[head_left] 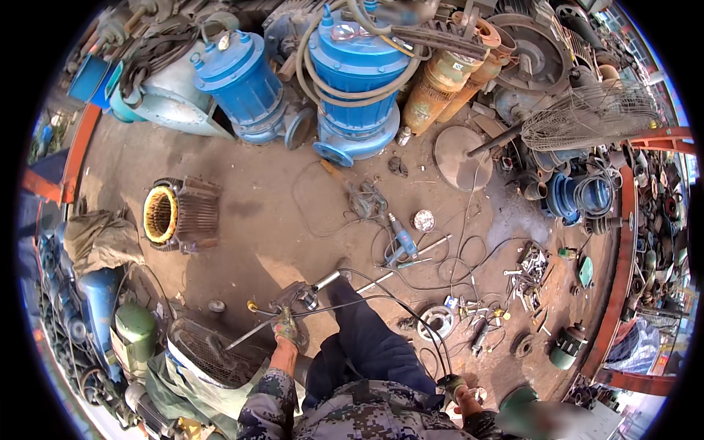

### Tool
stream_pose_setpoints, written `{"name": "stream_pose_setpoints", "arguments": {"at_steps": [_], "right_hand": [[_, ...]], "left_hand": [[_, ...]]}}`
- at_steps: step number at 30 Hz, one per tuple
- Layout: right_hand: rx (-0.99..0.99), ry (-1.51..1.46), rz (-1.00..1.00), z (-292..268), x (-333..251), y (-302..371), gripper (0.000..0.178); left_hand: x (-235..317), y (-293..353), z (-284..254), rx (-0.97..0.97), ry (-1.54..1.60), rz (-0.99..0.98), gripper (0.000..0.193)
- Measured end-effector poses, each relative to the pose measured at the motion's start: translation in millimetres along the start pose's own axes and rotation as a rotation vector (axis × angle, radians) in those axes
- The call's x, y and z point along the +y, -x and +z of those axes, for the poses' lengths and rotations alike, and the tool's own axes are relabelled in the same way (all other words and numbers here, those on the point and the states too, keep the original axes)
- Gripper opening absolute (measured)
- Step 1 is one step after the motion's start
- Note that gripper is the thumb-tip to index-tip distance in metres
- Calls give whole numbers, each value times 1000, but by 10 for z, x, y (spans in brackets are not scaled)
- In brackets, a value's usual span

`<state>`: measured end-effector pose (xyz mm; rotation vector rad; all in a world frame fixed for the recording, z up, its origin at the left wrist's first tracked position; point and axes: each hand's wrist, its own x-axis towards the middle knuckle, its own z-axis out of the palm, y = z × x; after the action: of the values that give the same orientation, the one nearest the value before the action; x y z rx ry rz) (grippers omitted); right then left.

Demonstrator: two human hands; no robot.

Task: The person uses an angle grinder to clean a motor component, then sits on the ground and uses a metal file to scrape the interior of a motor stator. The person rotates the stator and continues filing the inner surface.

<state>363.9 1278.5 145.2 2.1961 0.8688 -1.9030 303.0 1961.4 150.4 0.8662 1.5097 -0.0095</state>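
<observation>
My left hand (288,330), in a stained work glove, is closed around a grey metal assembly (295,295) in front of my left leg. A thin metal rod (249,335) sticks out from it to the lower left, and a short silver tube (327,279) shows at its upper right. I cannot make out the assembly's exact kind. At the lower right, my right hand (463,398), gloved with bare fingertips showing, is closed around black cable (440,352). That cable arches across my leg toward the metal assembly. A small yellow fitting (252,306) sits left of the assembly.
A motor stator (160,214) with yellow windings stands at left. Blue pumps (238,86) line the far side. A blue power drill (402,243), loose cords, a metal ring (435,323) and scattered tools (529,275) lie at right. A caged fan (587,117) leans there.
</observation>
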Motion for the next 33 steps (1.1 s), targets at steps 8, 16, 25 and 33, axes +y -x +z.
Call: {"name": "stream_pose_setpoints", "arguments": {"at_steps": [8,16,25,33], "right_hand": [[345,-441,429,-3,-1361,-1151,25],[408,-602,755,-1343,-1851,-1898,23],[987,-988,684,-2145,-1821,-2511,33],[332,-1253,453,309,-3245,-2755,31]], "left_hand": [[743,-1841,261,-113,-399,-53,31],[1232,-3894,1040,-350,-645,-110,23],[1397,-4888,2090,-384,-863,0,24],[1946,-5106,2065,-320,-932,91,25]]}}
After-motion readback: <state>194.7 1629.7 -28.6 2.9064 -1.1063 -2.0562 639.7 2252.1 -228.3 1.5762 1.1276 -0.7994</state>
